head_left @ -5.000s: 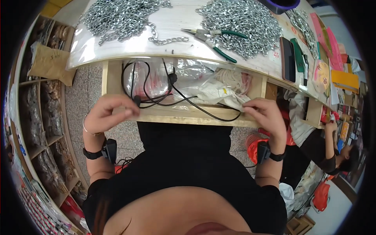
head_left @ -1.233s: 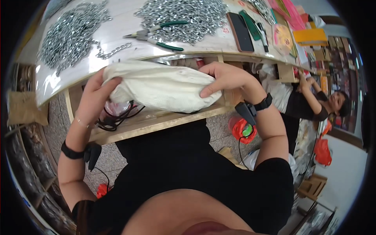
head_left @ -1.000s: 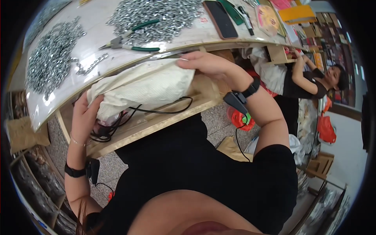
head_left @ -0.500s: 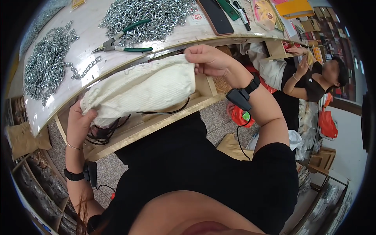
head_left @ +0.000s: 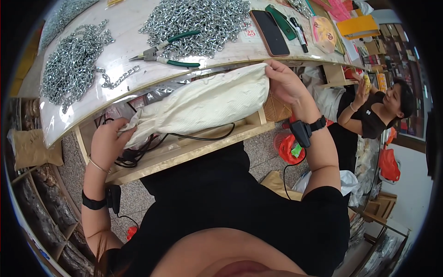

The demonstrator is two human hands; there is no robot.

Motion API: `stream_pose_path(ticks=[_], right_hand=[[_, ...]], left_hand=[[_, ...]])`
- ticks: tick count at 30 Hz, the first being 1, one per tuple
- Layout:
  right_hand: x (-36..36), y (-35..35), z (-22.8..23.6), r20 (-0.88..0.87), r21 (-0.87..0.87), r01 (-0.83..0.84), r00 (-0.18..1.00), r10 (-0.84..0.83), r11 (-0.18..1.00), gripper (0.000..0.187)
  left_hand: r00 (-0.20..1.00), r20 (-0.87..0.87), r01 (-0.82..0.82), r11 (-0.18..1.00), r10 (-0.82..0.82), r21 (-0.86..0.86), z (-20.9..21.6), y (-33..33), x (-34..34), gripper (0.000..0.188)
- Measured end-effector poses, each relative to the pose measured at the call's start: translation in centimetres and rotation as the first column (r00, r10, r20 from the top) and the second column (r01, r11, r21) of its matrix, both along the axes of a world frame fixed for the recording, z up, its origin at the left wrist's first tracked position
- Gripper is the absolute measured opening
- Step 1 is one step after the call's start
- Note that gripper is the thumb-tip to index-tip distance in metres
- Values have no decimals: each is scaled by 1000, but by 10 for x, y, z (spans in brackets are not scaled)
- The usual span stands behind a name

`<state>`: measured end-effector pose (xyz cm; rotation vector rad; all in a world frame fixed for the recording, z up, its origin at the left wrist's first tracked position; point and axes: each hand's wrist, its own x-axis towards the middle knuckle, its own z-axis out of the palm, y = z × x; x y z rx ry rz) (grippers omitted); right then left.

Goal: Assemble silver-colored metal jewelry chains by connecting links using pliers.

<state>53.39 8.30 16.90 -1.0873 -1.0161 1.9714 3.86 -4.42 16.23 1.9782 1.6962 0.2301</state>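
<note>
A long cream cloth sleeve (head_left: 212,99) with a ribbed texture is stretched between my hands, above an open wooden drawer (head_left: 198,153). My left hand (head_left: 109,141) is closed on its gathered, narrower left end, thumb and fingers pinching the fabric. At the wide right end, my right hand (head_left: 285,83) grips the edge between thumb and fingers. Black cables (head_left: 138,154) and clear plastic lie in the drawer under the cloth, partly hidden by it.
Beyond the drawer, the table (head_left: 94,99) bears silver chain piles (head_left: 194,23), green-handled pliers (head_left: 154,54), a phone (head_left: 270,33) and markers (head_left: 299,34). A red basket (head_left: 287,147) stands on the floor at right. Another person (head_left: 369,108) sits farther right.
The cloth sleeve has shifted right and is drawn out longer, its left end now bunched narrow. My right hand has moved right with its end; the view has turned slightly.
</note>
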Motion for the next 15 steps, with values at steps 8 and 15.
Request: stream_pose_path(ticks=[8,15], right_hand=[[14,7,6,-76,32,275,959,-272,961,28],[-14,8,45,-254,120,83,966,-50,989,31]], left_hand=[[946,-314,35,988,-81,-148,14,-20,-30,28],[943,203,246,963,-265,113,60,-4,19,34]])
